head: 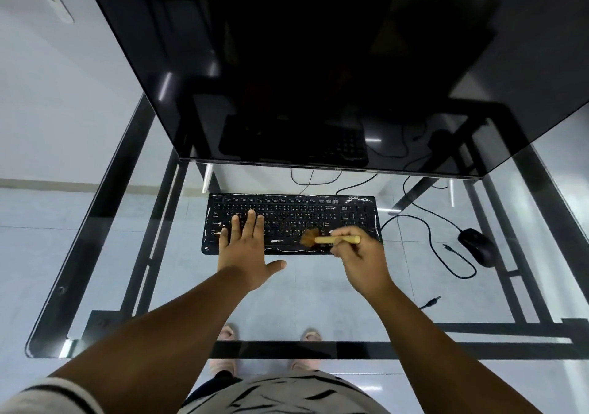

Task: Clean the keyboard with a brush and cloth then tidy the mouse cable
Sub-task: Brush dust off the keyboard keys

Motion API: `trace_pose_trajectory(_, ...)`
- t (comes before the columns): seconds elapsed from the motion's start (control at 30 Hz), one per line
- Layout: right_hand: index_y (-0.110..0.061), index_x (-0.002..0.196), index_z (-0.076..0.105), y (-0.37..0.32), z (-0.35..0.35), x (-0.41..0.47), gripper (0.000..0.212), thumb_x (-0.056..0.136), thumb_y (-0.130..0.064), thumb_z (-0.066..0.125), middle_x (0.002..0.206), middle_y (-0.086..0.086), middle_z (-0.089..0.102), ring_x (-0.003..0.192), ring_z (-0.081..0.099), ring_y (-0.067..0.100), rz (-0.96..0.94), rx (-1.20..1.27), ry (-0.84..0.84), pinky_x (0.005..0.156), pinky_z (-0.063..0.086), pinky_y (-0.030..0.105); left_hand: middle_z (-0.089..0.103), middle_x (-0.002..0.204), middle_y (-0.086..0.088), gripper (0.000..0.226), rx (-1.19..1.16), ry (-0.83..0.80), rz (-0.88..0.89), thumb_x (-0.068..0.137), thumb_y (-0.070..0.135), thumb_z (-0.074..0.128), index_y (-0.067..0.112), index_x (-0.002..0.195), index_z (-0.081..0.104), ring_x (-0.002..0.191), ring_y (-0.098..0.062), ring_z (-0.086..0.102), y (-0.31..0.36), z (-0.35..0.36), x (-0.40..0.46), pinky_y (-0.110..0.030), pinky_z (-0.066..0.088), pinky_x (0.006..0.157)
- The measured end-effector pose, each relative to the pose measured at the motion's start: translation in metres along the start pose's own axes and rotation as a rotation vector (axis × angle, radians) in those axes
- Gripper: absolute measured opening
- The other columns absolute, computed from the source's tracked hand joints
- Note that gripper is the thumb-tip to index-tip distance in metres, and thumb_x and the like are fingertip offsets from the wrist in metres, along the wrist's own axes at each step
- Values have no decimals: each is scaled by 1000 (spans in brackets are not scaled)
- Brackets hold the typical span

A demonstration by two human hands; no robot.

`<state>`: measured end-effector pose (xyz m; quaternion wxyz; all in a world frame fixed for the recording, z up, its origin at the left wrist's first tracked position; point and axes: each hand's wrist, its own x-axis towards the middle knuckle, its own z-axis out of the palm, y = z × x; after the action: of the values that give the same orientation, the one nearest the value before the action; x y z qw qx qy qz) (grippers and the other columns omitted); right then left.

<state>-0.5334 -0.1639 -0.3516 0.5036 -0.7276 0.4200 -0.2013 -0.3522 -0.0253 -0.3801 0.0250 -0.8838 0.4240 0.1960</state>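
A black keyboard (pixel 306 209) with white smears lies on the glass desk (pixel 318 289), just below the monitor. My left hand (pixel 247 247) lies flat with straight fingers on the keyboard's left keys. My right hand (pixel 360 260) grips the wooden handle of a small brush (pixel 328 239), whose brown bristles touch the lower middle keys. A black mouse (pixel 477 246) sits to the right, and its cable (pixel 430 241) loops loosely across the glass between it and the keyboard. No cloth is in view.
A large dark monitor (pixel 302 63) overhangs the far half of the desk. More cables run behind the keyboard. A loose black plug (pixel 432 302) lies at the right front. The black desk frame and my feet show through the glass.
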Motion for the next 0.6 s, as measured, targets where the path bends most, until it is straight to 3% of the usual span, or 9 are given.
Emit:
trace_pose_trajectory(0.07, -19, 92, 69, 2, -3, 1, 19, 87, -4, 58, 64, -14, 69, 50, 52, 31, -29, -71, -54, 48, 43, 35, -15, 163, -2, 111, 7, 6, -11, 79, 80, 41, 16, 154, -10, 149, -30, -12, 3, 1, 0, -52, 3, 120)
trace_pose_trajectory(0.13, -15, 94, 68, 2, -6, 6, 16, 88, -4, 58, 64, -23, 67, 46, 49, 26, -61, -105, 80, 45, 40, 27, -16, 162, -3, 111, 5, 6, -18, 80, 80, 40, 15, 154, -11, 149, -26, -14, 4, 2, 0, -52, 1, 120)
trace_pose_trajectory(0.2, -17, 96, 68, 0, -10, 12, 17, 89, -6, 57, 67, -10, 70, 56, 58, 29, -58, -30, 198, 50, 46, 33, -17, 162, -2, 111, 2, 2, -7, 80, 79, 41, 15, 154, -12, 149, -22, -15, 9, 1, 1, -51, -1, 120)
trace_pose_trajectory(0.3, -26, 98, 68, -6, -5, 18, 20, 90, -9, 62, 76, 6, 72, 73, 64, 36, -24, 70, 53, 63, 52, 41, -18, 162, -1, 110, -9, 6, 23, 81, 78, 42, 15, 154, -13, 149, -19, -15, 15, -2, 2, -49, -2, 120)
trace_pose_trajectory(0.37, -29, 98, 67, -2, -2, 18, 19, 90, -12, 63, 77, 5, 73, 74, 65, 38, -10, 28, -23, 65, 53, 45, -18, 162, -1, 110, -15, 10, 40, 82, 77, 42, 15, 154, -13, 149, -19, -14, 18, -4, 3, -49, -2, 120)
trace_pose_trajectory(0.5, -24, 101, 66, 8, -8, 18, 17, 92, -12, 58, 74, 2, 71, 62, 62, 29, -8, -11, 201, 57, 52, 40, -17, 162, -1, 109, -9, 11, 61, 82, 77, 41, 15, 154, -12, 149, -18, -14, 23, -3, 5, -48, -2, 120)
trace_pose_trajectory(0.6, -25, 97, 65, 9, -16, 15, 17, 92, -10, 59, 74, 1, 71, 60, 61, 27, -1, -2, 152, 56, 49, 34, -17, 162, 0, 108, -4, 9, 72, 82, 77, 40, 15, 154, -12, 149, -18, -14, 24, 0, 6, -48, -1, 120)
